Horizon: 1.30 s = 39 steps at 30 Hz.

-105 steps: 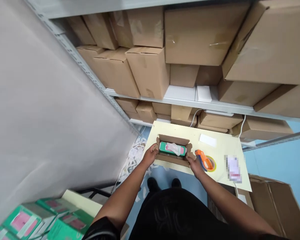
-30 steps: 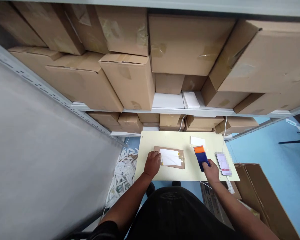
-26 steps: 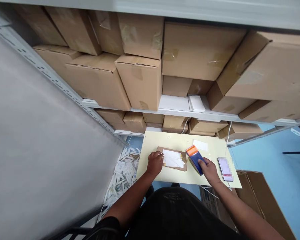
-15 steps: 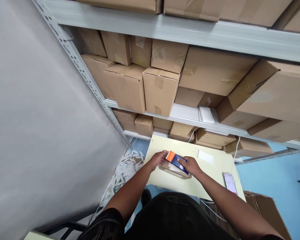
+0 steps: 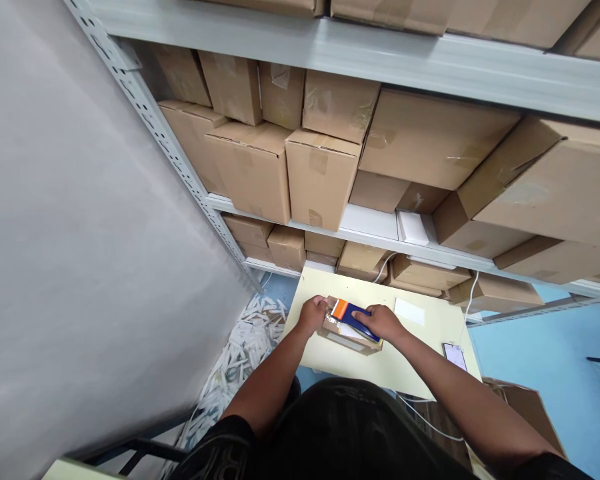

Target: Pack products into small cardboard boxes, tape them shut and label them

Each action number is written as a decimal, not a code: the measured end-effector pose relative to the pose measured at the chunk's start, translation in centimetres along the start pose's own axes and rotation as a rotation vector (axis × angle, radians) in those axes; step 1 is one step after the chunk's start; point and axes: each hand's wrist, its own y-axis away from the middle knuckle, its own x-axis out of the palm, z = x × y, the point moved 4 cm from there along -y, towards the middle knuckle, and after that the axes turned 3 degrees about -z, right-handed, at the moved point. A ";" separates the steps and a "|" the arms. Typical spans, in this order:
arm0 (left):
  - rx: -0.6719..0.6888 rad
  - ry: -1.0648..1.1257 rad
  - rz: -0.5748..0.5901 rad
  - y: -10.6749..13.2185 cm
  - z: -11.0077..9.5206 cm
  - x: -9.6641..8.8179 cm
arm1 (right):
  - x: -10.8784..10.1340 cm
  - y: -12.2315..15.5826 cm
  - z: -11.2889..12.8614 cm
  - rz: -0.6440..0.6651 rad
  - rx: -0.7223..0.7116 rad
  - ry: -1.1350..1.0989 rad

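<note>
A small brown cardboard box with a white label lies on the pale yellow table. My left hand is closed on the box's left end. My right hand grips a blue and orange tape dispenser and presses it onto the box's top, its orange end next to my left hand.
A white slip and a phone lie on the table to the right. Metal shelves packed with cardboard boxes rise behind. Paper strips litter the floor at left. An open carton stands at lower right.
The small box was shut and labelled. My right hand picked up the tape dispenser from the table's right side and carried it left onto the box. My left hand stayed on the box's left end.
</note>
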 end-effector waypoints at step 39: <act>0.760 -0.960 0.504 0.3 2.3 2.7 | 0.7 -0.5 0.2 0.154 0.034 0.023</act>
